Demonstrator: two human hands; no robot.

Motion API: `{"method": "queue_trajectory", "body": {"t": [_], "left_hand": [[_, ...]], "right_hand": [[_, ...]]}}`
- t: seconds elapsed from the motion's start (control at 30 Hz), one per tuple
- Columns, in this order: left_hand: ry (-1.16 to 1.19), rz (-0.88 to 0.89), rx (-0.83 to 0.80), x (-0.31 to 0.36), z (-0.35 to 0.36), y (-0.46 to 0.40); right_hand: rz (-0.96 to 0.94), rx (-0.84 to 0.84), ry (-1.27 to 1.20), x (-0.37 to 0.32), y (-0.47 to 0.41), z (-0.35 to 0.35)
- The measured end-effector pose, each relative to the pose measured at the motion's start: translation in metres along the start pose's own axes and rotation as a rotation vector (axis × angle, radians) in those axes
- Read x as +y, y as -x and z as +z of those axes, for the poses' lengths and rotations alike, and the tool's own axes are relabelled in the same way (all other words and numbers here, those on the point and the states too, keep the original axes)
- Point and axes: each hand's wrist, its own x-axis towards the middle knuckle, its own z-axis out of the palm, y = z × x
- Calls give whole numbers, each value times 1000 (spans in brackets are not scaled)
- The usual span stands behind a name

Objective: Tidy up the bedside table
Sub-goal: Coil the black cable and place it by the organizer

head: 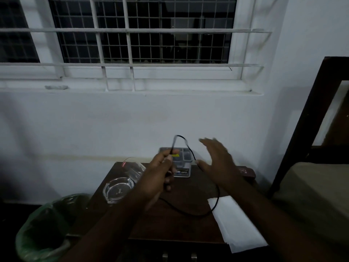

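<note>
Hands over the bedside table (188, 226), cable (186, 211) between them.
Left hand (160, 174) pinches its loop; right hand (217, 159) spread, seemingly touching it, blurred.

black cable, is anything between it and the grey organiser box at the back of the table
Nothing visible blocks it. The left hand pinches the black cable, its loop raised right in front of the grey organiser box. The glass ashtray sits off to the left and the white paper to the right. The right hand is open beside the box.
</note>
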Motion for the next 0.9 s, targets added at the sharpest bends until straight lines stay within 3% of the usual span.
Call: {"method": "queue_trajectory", "body": {"t": [0.1, 0.2, 0.27, 0.37, 0.43, 0.57, 0.67, 0.73, 0.8, 0.83, 0.9], "left_hand": [[77, -111, -192, 11, 14, 10], [271, -216, -382, 28, 20, 17], [465, -222, -446, 39, 19, 20], [712, -86, -408, 53, 9, 14], [763, 61, -234, 59, -4, 5], [548, 317, 151, 58, -34, -12], [42, 393, 290, 47, -42, -14], [-344, 403, 190, 44, -43, -9], [-595, 319, -23, 45, -42, -1], [-625, 239, -124, 48, -40, 2], [-429, 53, -243, 52, -35, 8]], "right_hand": [[-188, -7, -324, -32, -5, 6], [-313, 18, -460, -43, -5, 8], [-297, 34, -506, -44, -6, 8], [-255, -46, -466, -48, -1, 12], [-228, -171, -442, -54, 4, 14], [-163, -390, -575, -76, 11, 8], [-120, -478, -703, -91, 11, -3], [-78, -507, -771, -97, 9, -11], [-33, -485, -830, -99, 5, -19], [-21, -461, -861, -98, 3, -22], [-1, -413, -945, -96, -3, -28]]}}
